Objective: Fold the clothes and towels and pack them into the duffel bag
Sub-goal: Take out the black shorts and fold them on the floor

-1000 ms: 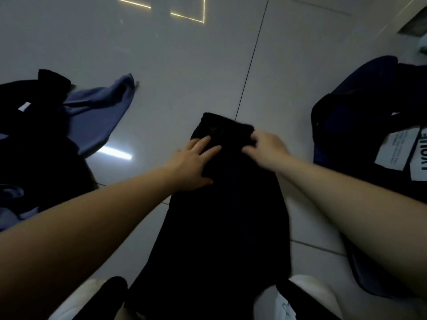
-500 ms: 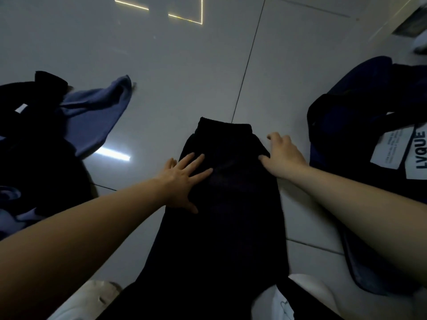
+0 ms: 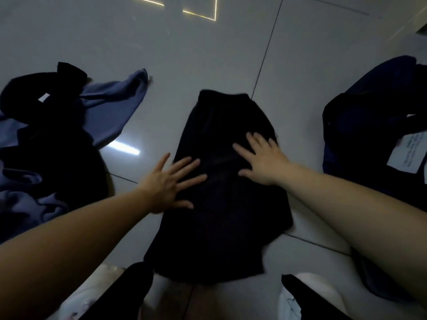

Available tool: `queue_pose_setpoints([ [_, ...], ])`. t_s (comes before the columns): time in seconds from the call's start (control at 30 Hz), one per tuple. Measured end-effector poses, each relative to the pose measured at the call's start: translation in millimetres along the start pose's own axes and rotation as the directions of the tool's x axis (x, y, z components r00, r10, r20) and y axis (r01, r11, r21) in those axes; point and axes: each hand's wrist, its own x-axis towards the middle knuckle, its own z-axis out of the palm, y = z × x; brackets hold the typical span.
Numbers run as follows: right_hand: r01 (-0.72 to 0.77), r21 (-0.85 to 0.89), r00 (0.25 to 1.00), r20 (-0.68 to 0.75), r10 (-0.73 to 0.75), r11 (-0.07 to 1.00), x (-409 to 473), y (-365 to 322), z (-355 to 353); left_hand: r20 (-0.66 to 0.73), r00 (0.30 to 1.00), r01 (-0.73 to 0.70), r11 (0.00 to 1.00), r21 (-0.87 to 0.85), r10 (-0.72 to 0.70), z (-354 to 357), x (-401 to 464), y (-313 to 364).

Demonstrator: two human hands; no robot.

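A black garment (image 3: pixel 221 204) lies flat on the pale tiled floor in front of me, its narrow end pointing away. My left hand (image 3: pixel 171 183) presses flat on its left edge with fingers spread. My right hand (image 3: pixel 261 158) lies flat on its right half, fingers straight. At the right edge sits the dark navy duffel bag (image 3: pixel 374 125), with white paper tags on it.
A heap of black and blue clothes (image 3: pixel 53 139) lies on the floor at the left. My white shoes (image 3: pixel 307 294) and dark trouser legs show at the bottom. Bare tile (image 3: pixel 208 49) stretches beyond the garment.
Both hands have slid from the garment's far end back toward me along the cloth, and the right hand's fingers have gone from curled to flat.
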Motion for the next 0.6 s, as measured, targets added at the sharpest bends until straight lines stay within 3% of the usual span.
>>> queue_pose_setpoints([
  [0.07, -0.074, 0.042, 0.995, -0.058, 0.077, 0.996, 13, -5, -27, 0.069, 0.987, 0.144, 0.989, -0.017, -0.142, -21, 12, -8],
  [0.13, -0.043, 0.061, 0.984, -0.171, 0.053, 0.997, 16, -10, -37, 0.062, 0.985, 0.167, 0.984, -0.060, -0.163, -28, 16, -10],
  [0.2, 0.133, 0.044, 0.935, -0.338, -0.110, 0.990, 4, -19, -27, -0.001, 1.000, 0.030, 0.996, -0.082, -0.030, -20, 6, -5],
  [0.27, 0.357, -0.057, 0.838, -0.423, -0.346, 0.933, -18, -26, 3, -0.096, 0.988, -0.132, 0.987, -0.095, 0.123, -1, -16, 6],
  [0.33, 0.467, -0.149, 0.807, -0.330, -0.490, 0.871, -48, -24, 46, -0.161, 0.965, -0.229, 0.965, -0.127, 0.207, 27, -43, 20],
  [0.43, 0.499, -0.188, 0.836, -0.152, -0.527, 0.846, -87, -13, 93, -0.282, 0.927, -0.275, 0.959, -0.070, 0.245, 63, -76, 35],
  [0.6, 0.456, -0.140, 0.865, -0.162, -0.475, 0.879, -90, -15, 93, -0.296, 0.922, -0.291, 0.950, -0.112, 0.247, 68, -81, 35],
])
